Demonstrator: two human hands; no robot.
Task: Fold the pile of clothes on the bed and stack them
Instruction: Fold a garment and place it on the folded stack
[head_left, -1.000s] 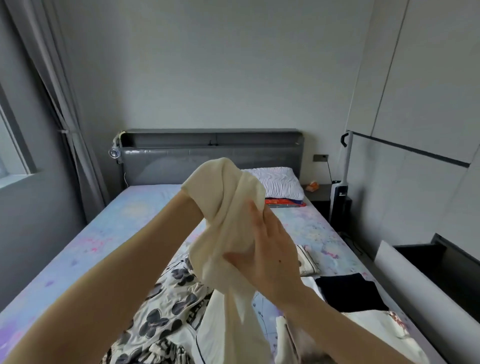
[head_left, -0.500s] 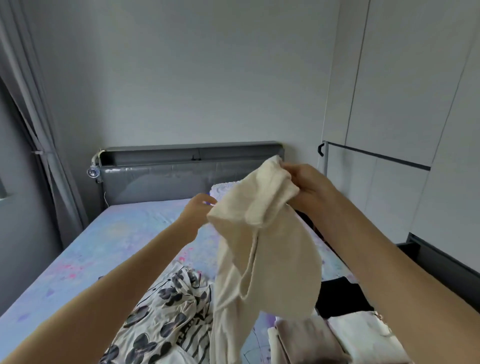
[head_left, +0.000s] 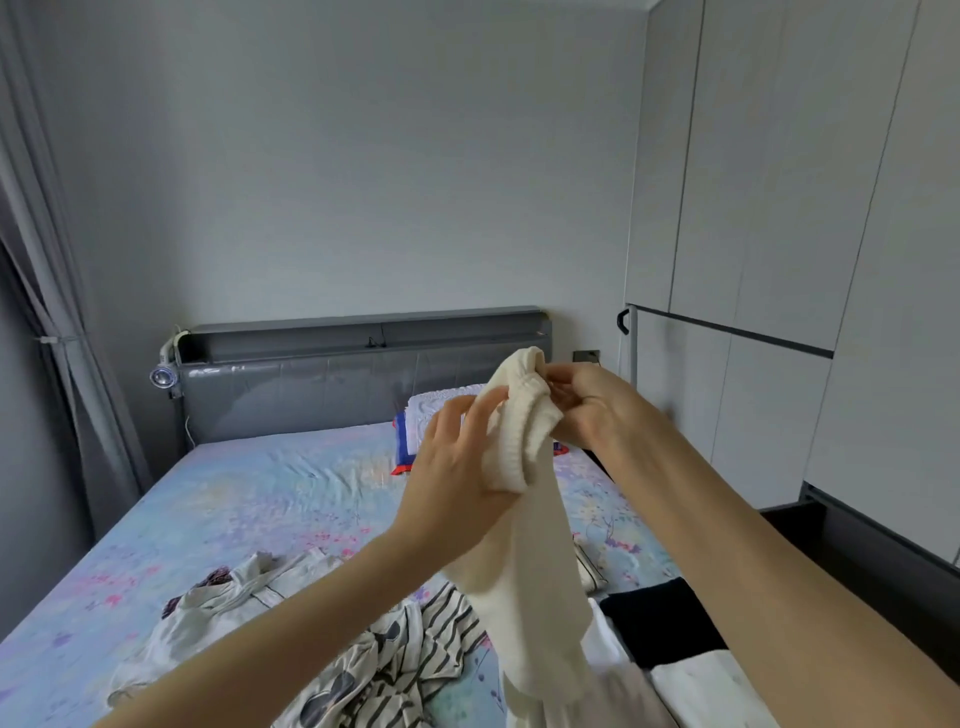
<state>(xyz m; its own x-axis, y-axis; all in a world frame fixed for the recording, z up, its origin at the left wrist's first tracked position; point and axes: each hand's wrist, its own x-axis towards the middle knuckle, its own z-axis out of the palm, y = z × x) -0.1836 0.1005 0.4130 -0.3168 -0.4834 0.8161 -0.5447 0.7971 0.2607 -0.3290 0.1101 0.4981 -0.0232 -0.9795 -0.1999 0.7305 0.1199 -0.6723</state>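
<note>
I hold a cream knitted garment (head_left: 524, 545) up in the air above the bed (head_left: 249, 499). My right hand (head_left: 587, 410) pinches its ribbed top edge. My left hand (head_left: 457, 467) grips the same edge from the left, fingers curled into the fabric. The rest of the garment hangs down between my forearms. Below it lies a crumpled pile of white clothes with black stripes and dark prints (head_left: 322, 639). On the bed's right side lie a folded black garment (head_left: 654, 618) and a folded white one (head_left: 701, 691).
A grey headboard (head_left: 322, 384) closes the far end, with a white pillow (head_left: 441, 415) in front of it. A grey curtain (head_left: 47, 312) hangs at the left. White wardrobe doors (head_left: 779, 260) fill the right wall beside the bed.
My left hand has come in from the left and taken hold of the garment's top edge beside my right hand. The garment now hangs straighter and narrower.
</note>
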